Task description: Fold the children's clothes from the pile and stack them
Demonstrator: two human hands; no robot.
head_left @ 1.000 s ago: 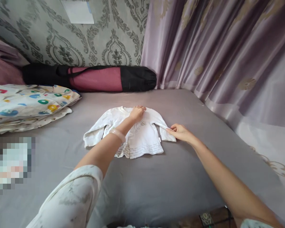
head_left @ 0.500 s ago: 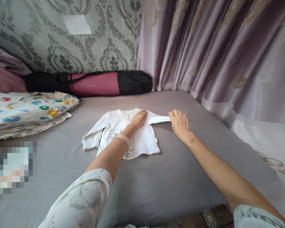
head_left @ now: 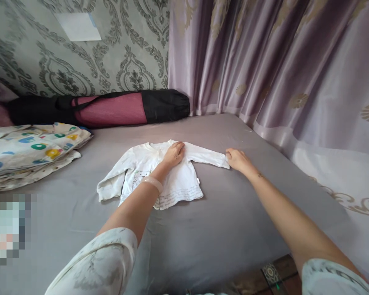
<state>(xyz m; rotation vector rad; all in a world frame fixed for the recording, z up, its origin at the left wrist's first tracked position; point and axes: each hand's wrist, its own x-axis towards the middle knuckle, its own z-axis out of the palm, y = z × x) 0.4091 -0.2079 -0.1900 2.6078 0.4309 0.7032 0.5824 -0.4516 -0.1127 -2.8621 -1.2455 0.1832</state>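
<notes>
A small white long-sleeved shirt (head_left: 184,182) lies flat, front up, on a grey bed sheet (head_left: 221,229). My left hand (head_left: 174,153) rests on the shirt near its collar, fingers lying flat and pressing the cloth down. My right hand (head_left: 238,159) is at the cuff of the shirt's right-side sleeve (head_left: 207,156), fingers pinched on the cuff, with the sleeve stretched straight out to the right. The other sleeve (head_left: 110,184) lies bent downward on the left.
A rolled pink mat in a black bag (head_left: 110,110) lies along the patterned wall at the back. A stack of folded printed fabric (head_left: 27,149) sits at the left. Purple curtains (head_left: 279,73) hang along the right side of the bed.
My right hand has drawn the right-side sleeve from beside the shirt's body outward, so it now lies straight out to the right. My left hand stayed near the collar.
</notes>
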